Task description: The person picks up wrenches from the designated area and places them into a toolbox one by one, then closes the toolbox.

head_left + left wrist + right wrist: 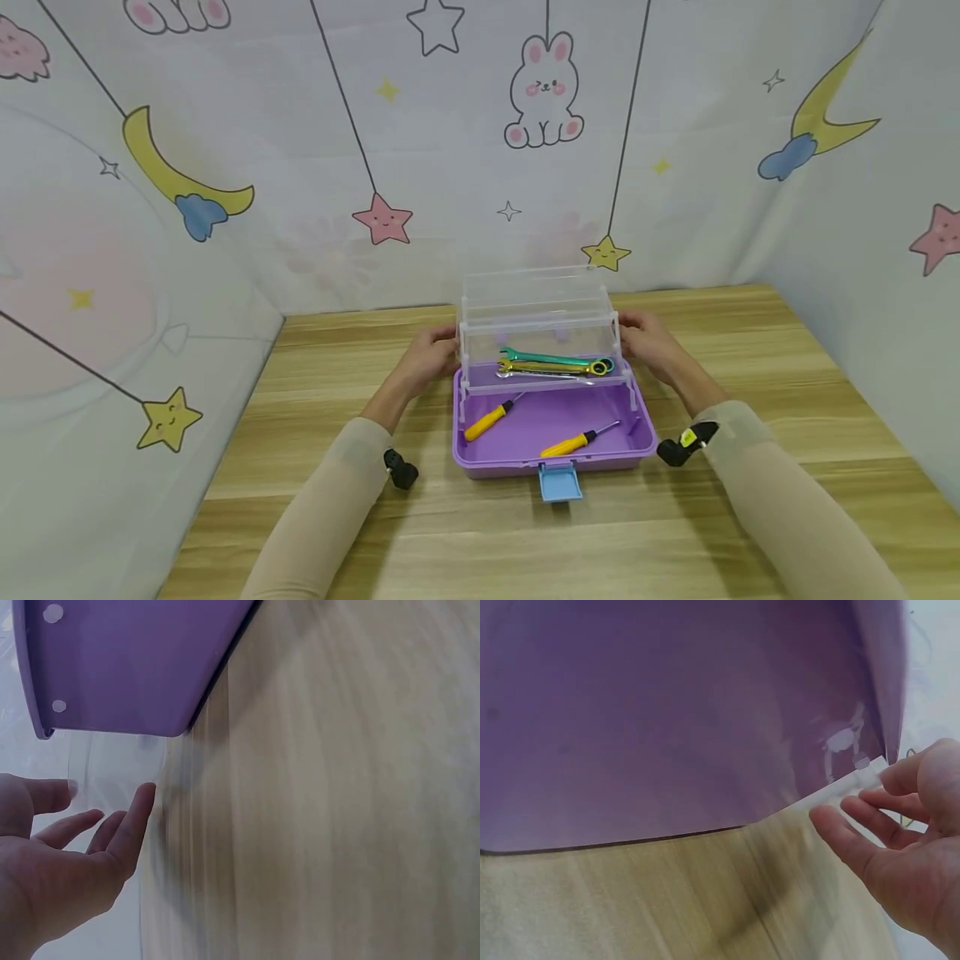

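Observation:
A purple toolbox [517, 471] stands unfolded on the table, its clear trays [536, 321] raised towards the back. My left hand [429, 357] is at its rear left corner, thumb and fingers at the edge of the clear lid [112, 769], seemingly pinching it. At the rear right corner my right hand [647, 340] grips the lid's other edge in the same way; the trays partly hide both hands. A green wrench [555, 359], a gold wrench [551, 367] and a silver one lie together in a tray. Two yellow-handled screwdrivers [487, 423] lie in the purple bottom.
A light blue latch [560, 483] hangs down at the box's front. The wooden table [480, 550] spreads around it. Close behind hangs a white cloth [465, 167] printed with stars, moons and rabbits. Small black cameras [401, 469] are strapped to both wrists.

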Available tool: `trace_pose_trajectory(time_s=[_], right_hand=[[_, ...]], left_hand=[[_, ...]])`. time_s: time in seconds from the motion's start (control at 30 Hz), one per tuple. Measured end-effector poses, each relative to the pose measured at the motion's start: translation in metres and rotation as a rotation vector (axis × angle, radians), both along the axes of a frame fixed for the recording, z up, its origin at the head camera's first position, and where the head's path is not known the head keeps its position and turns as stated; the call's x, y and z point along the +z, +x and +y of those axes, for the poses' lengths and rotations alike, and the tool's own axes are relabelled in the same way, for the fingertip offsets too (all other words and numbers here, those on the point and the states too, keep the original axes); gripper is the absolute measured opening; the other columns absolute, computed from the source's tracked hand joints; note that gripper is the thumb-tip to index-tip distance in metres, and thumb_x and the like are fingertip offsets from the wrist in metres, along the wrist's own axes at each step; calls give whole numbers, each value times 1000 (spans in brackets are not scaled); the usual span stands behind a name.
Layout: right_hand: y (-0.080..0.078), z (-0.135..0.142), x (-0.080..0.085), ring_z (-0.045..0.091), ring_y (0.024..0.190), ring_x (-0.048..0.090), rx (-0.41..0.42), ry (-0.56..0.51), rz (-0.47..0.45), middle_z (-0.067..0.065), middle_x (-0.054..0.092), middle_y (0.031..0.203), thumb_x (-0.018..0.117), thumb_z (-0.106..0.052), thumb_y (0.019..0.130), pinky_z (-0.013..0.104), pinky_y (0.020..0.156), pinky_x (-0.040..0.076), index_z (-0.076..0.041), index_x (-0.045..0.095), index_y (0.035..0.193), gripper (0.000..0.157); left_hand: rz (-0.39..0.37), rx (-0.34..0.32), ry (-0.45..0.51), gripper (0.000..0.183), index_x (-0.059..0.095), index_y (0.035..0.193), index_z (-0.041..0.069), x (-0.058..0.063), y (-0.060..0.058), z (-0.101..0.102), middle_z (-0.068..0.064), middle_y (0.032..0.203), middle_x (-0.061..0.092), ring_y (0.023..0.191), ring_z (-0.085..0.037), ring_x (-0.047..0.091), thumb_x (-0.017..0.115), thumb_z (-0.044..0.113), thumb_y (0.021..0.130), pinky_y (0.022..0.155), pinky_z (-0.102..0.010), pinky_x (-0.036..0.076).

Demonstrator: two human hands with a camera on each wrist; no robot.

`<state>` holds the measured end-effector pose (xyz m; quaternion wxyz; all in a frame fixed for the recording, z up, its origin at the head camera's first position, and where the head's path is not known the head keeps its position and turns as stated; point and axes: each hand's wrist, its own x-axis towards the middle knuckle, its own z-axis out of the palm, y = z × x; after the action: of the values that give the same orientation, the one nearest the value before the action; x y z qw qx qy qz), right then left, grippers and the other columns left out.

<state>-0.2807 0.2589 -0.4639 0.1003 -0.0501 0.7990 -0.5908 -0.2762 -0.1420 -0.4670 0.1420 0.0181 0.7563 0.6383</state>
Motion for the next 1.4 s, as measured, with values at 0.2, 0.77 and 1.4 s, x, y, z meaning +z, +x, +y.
trace_pose_trajectory(time_s=[0.2, 0.77, 1.4], right_hand=[[4, -2, 6, 8, 92, 64, -69, -37, 44, 26, 57, 131, 48, -10, 110, 20, 81, 59, 15, 49, 147, 45], [15, 10, 44, 36, 138, 55, -15, -44, 128, 28, 45, 158, 45, -17, 115, 25, 102, 55, 10, 42, 156, 49], [46, 23, 73, 26, 129, 64, 138, -21, 222, 31, 58, 144, 43, -39, 115, 31, 106, 53, 13, 56, 143, 60]], left_hand=[[71, 18, 37, 46, 50, 155, 1, 3, -2, 1, -21, 150, 55, 130, -35, 61, 52, 17, 112, 100, -41, 59], [227, 19, 186, 50, 54, 154, 2, 30, -10, -4, -21, 152, 56, 139, -35, 56, 61, -4, 105, 99, -32, 59], [173, -34, -30, 59, 55, 153, 8, 77, 35, -16, -16, 151, 59, 136, -29, 60, 50, 49, 112, 102, -36, 58]])
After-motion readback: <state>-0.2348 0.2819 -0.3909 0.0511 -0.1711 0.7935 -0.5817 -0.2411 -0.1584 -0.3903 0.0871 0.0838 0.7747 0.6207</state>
